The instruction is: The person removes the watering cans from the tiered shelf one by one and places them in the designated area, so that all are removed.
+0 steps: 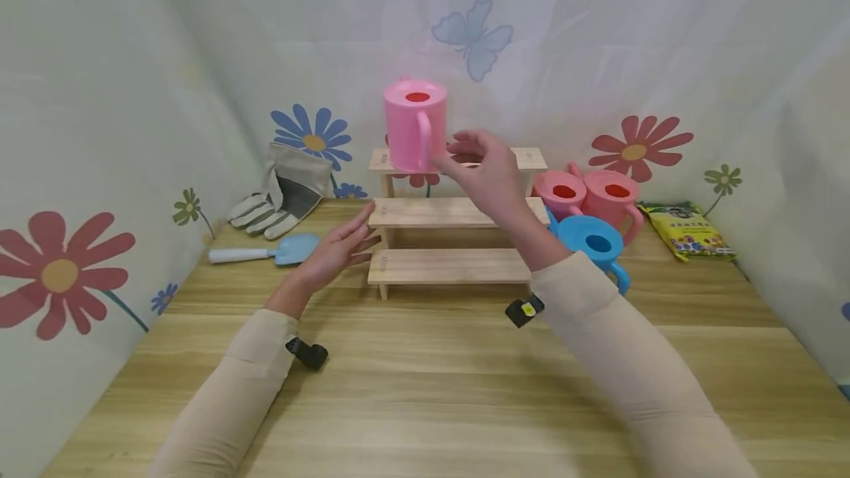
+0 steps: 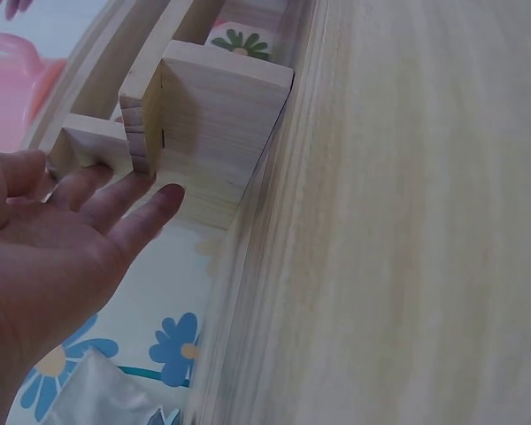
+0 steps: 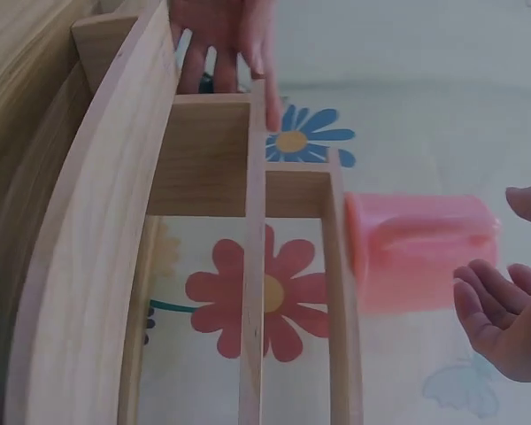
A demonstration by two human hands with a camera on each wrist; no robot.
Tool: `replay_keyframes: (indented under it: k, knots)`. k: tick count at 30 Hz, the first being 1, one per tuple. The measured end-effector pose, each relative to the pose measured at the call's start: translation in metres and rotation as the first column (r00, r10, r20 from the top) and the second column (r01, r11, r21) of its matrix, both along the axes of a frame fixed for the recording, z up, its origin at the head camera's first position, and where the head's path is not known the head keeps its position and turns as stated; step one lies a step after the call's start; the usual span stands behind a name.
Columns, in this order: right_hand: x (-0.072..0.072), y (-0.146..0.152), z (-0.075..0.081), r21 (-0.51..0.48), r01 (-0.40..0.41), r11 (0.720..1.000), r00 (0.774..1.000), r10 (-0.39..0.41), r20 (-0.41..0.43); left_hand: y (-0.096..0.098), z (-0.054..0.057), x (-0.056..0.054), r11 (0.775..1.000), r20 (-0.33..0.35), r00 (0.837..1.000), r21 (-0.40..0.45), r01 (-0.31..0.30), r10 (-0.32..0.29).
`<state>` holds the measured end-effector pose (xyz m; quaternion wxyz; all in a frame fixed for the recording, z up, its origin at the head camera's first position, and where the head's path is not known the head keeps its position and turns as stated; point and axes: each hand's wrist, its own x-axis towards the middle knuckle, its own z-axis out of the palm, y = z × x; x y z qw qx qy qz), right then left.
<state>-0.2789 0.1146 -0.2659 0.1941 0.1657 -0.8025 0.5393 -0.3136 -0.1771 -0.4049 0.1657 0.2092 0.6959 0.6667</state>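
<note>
A pink watering can (image 1: 402, 127) stands upright on the left end of the top tier of a wooden three-tier shelf (image 1: 458, 212), its handle facing front. My right hand (image 1: 488, 175) is just right of the can, fingers loosely bent and holding nothing. In the right wrist view a gap shows between that hand (image 3: 513, 323) and the can (image 3: 416, 252). My left hand (image 1: 339, 249) is at the shelf's left side, fingers extended. The left wrist view shows its fingertips right at the end of the shelf's boards (image 2: 146, 115).
Two pinkish-red watering cans (image 1: 607, 201) and a blue one (image 1: 587, 238) stand right of the shelf. Farther right lies a yellow-green packet (image 1: 687, 229). A glove (image 1: 282, 194) and a blue trowel with a white handle (image 1: 295, 249) lie at the left. Flower-printed fabric encloses the table (image 1: 412, 389).
</note>
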Motion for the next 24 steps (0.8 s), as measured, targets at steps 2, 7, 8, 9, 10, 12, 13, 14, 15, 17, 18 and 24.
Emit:
replay_keyframes:
  k: [2, 7, 8, 9, 10, 12, 13, 14, 15, 17, 18, 24]
  knots:
    - [-0.009, -0.009, 0.002, -0.014, 0.004, 1.0, 1.0, -0.004, -0.027, 0.001, 0.0, 0.0, 1.0, 0.004, 1.0, 0.001, -0.001, 0.001]
    - [-0.022, -0.026, 0.008, -0.076, 0.026, 0.997, 0.997, -0.032, -0.072, 0.001, 0.0, -0.001, 1.0, 0.006, 1.0, -0.011, -0.003, 0.003]
    - [-0.023, -0.029, 0.009, -0.09, 0.029, 0.996, 0.997, -0.035, -0.074, 0.001, 0.0, -0.001, 1.0, 0.003, 1.0, -0.013, -0.003, 0.003]
    - [-0.025, -0.032, 0.011, -0.1, 0.03, 0.995, 0.996, -0.038, -0.079, 0.001, 0.0, -0.001, 1.0, 0.001, 1.0, -0.013, -0.003, 0.003]
    - [-0.026, -0.034, 0.012, -0.105, 0.034, 0.994, 0.996, -0.042, -0.077, 0.001, 0.0, -0.001, 1.0, -0.002, 1.0, -0.014, -0.001, 0.001]
    - [-0.029, -0.039, 0.013, -0.108, 0.046, 0.993, 0.996, -0.053, -0.067, 0.0, 0.0, -0.001, 1.0, -0.008, 1.0, -0.018, -0.001, 0.001]
    - [-0.03, -0.04, 0.013, -0.108, 0.051, 0.993, 0.997, -0.057, -0.058, 0.0, 0.0, -0.001, 1.0, -0.013, 1.0, -0.021, 0.0, 0.0]
    - [-0.031, -0.042, 0.013, -0.104, 0.057, 0.993, 0.997, -0.063, -0.052, -0.001, 0.0, -0.001, 1.0, -0.016, 1.0, -0.023, 0.002, -0.003]
    - [-0.032, -0.042, 0.013, -0.104, 0.065, 0.992, 0.997, -0.069, -0.044, -0.001, 0.0, -0.001, 1.0, -0.017, 1.0, -0.024, 0.003, -0.003]
    - [-0.035, -0.044, 0.013, -0.121, 0.07, 0.99, 0.997, -0.074, -0.029, -0.001, -0.001, -0.001, 1.0, -0.018, 1.0, -0.028, 0.003, -0.003]
    - [-0.036, -0.044, 0.013, -0.131, 0.069, 0.989, 0.997, -0.073, -0.02, -0.001, -0.001, -0.001, 1.0, -0.017, 1.0, -0.028, 0.002, -0.002]
    - [-0.039, -0.045, 0.01, -0.235, 0.083, 0.969, 0.996, -0.074, 0.044, -0.001, 0.0, -0.001, 1.0, -0.011, 1.0, -0.026, 0.001, -0.002]
